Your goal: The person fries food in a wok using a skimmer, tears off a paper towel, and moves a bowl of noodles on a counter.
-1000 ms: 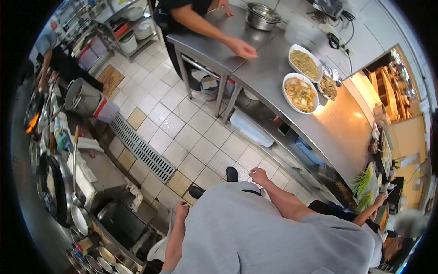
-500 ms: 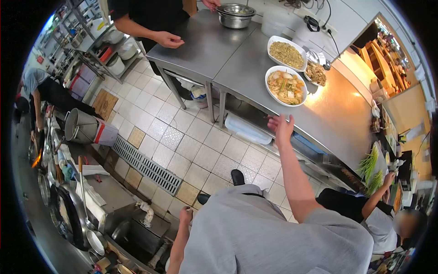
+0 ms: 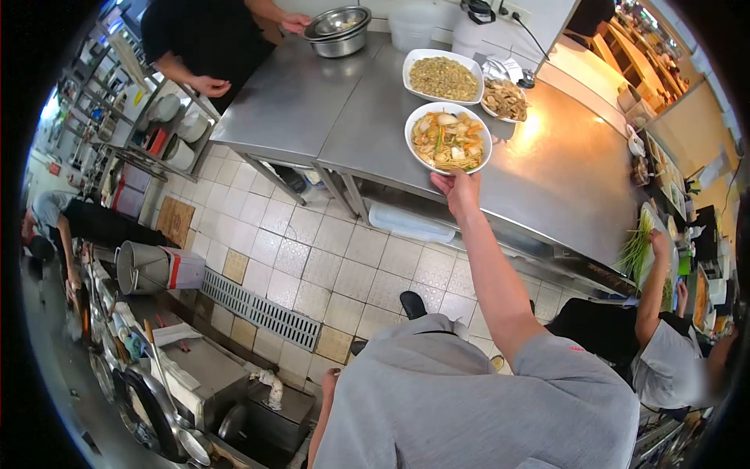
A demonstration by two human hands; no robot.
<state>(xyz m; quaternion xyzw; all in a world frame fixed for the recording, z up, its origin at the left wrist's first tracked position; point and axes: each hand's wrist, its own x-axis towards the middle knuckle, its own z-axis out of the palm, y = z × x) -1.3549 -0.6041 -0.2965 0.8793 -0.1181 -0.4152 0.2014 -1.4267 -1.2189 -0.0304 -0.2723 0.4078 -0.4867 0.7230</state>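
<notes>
My right hand reaches out to the steel table and grips the near rim of a white bowl heaped with noodles and cut vegetables. The bowl rests at the table's edge. Just behind it stands a squarish white dish filled with a yellowish, grainy food like fried rice. To its right, partly covered by the two, is another dish of brown sliced food. Low beside my shirt hangs my left hand, away from the table. Its fingers are mostly hidden.
At the far left of the table a co-worker's hand touches stacked metal bowls. Another co-worker at right handles green stalks. Behind me on the left are a stove with pans, a floor drain and a large pot.
My right hand has moved forward from open air to the noodle bowl and closed on its rim. The co-worker's hand at right has shifted onto the green stalks.
</notes>
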